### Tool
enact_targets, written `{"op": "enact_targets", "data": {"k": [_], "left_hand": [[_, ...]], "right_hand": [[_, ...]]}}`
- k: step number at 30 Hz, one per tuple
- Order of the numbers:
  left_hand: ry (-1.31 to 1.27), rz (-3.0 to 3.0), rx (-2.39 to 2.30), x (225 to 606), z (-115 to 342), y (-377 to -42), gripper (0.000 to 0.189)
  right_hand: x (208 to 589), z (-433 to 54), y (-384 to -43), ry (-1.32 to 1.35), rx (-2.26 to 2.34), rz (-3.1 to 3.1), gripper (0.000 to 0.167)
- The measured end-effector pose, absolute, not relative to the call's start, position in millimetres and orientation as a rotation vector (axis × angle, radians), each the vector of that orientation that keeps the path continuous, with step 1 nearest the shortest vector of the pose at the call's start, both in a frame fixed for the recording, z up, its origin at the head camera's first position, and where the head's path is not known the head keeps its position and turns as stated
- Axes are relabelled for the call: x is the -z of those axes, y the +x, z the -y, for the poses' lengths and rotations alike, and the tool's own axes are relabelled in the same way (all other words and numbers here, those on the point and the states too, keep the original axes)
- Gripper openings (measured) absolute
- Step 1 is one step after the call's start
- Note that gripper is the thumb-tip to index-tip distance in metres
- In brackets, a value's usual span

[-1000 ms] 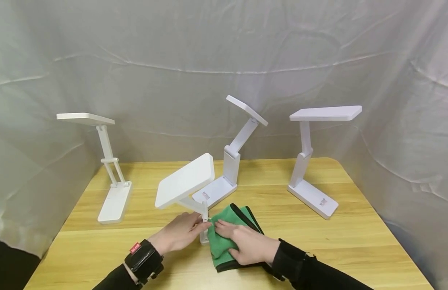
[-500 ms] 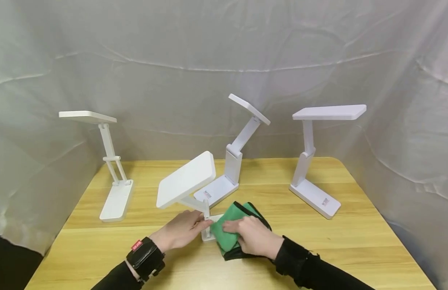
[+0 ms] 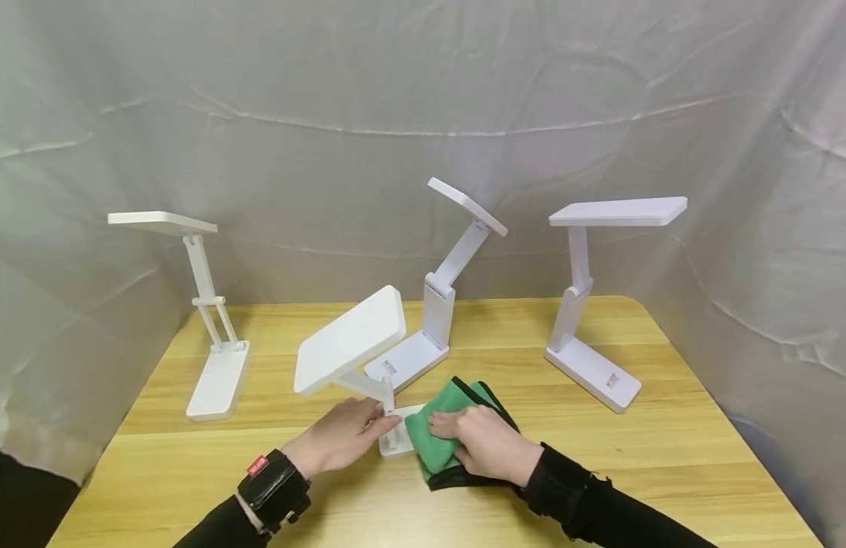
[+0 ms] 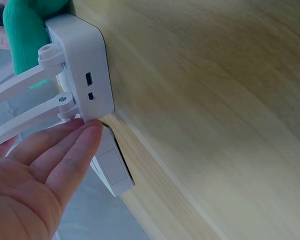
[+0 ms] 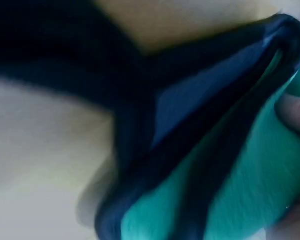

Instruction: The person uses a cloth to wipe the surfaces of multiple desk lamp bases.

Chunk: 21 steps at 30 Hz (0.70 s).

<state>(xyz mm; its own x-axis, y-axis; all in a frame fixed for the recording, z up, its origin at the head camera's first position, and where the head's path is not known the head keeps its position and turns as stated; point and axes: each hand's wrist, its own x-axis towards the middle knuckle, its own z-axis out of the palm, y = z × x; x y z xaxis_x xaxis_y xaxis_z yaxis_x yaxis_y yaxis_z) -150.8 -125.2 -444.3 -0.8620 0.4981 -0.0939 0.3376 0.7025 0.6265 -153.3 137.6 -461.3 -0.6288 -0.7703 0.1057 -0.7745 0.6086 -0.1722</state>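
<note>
A white folding desk lamp (image 3: 354,339) stands at the front middle of the table in the head view, its head tilted. My left hand (image 3: 344,434) holds it low down, thumb across the foot of the stem. In the left wrist view the fingertips touch the corner of the lamp's base (image 4: 87,65), beside its ports. My right hand (image 3: 488,445) grips a folded green cloth (image 3: 440,426) with black edging and presses it against the right part of that base. The cloth covers the base's far end. Its black-edged folds fill much of the blurred right wrist view.
Three more white desk lamps stand behind: one at the left (image 3: 217,380), one at the back middle (image 3: 437,312) and one at the right (image 3: 594,373). The middle one's base sits close behind the held lamp. Grey fabric (image 3: 368,91) hangs around the wooden table (image 3: 669,472).
My right hand has slid the cloth to the right and slightly away along the lamp base, baring more of the base near the stem. My left hand has stayed in place.
</note>
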Motion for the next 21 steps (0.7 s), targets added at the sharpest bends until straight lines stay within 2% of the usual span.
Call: {"op": "enact_targets", "data": {"k": [7,10,12,17,19,21], "left_hand": [[0.713,-2.654,-0.934,446,125,-150,0.041],[0.712,-2.657,-0.929,446,125,-151,0.041],[0.701,-2.658,-0.922,446,125,-151,0.042],[0.673,-2.649,-0.907,447,126,-151,0.041],[0.665,-2.652,-0.904,446,125,-151,0.040],[0.668,-2.657,-0.902,446,125,-151,0.040]], "right_hand": [[468,-100,-148,1.255,0.106,2.630,0.057],[469,-99,-146,1.308,0.154,2.565,0.041],[467,-106,-146,1.361,0.013,2.614,0.032],[463,-129,-151,1.334,-0.419,2.826,0.047],[463,-133,-153,1.263,-0.377,2.864,0.047],[465,-132,-153,1.212,-0.255,2.853,0.056]]}}
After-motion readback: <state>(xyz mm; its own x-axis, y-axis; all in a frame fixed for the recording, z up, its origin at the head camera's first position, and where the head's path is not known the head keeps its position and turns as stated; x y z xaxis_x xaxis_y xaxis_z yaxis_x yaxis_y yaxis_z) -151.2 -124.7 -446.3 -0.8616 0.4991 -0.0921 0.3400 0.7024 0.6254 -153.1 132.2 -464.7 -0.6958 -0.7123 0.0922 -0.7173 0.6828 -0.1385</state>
